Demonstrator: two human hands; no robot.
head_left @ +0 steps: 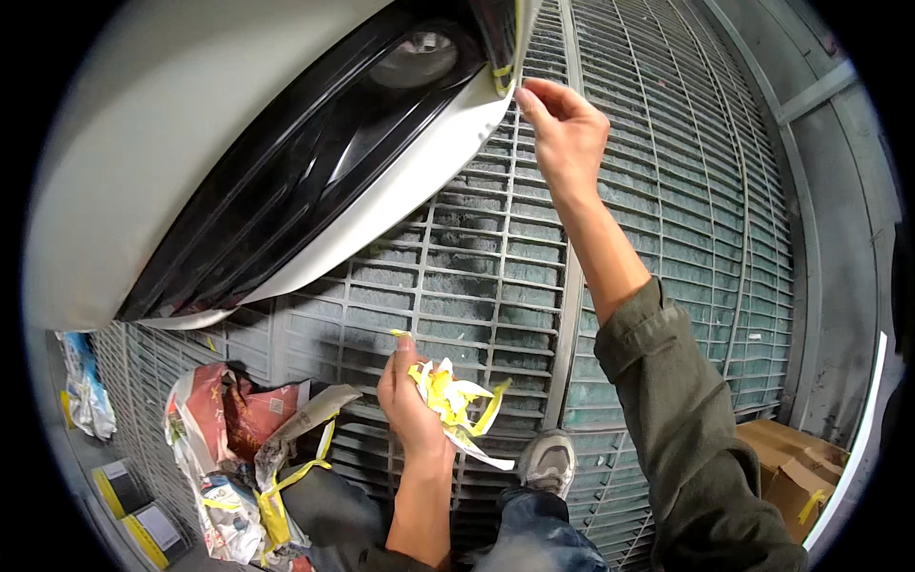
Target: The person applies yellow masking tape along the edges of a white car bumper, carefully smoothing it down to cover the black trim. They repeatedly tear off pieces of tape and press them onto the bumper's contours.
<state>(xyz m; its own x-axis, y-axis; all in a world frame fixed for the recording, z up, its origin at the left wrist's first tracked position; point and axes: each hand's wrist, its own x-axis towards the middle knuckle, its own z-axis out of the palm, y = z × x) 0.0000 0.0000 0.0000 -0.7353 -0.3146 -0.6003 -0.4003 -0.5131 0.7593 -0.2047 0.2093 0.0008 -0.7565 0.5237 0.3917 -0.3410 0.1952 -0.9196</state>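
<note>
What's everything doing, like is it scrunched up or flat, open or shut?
Left hand: closed around the wad
Yellow-and-white wad: scrunched up
Right hand: fingers bent, grip unclear
Yellow tape: at the bumper's corner
Paper heap: crumpled
Cardboard box: open or shut, unclear

Body panel (143,124) off-white, insert (267,200) black. Crumpled tape (448,393) yellow and white. Grating (562,353) grey, grid pattern. Paper (250,412) toward grating's near-left corner: red, white, yellow strips. Sleeve (691,410) dark olive. Carton (789,477), near-right corner: brown.
</note>
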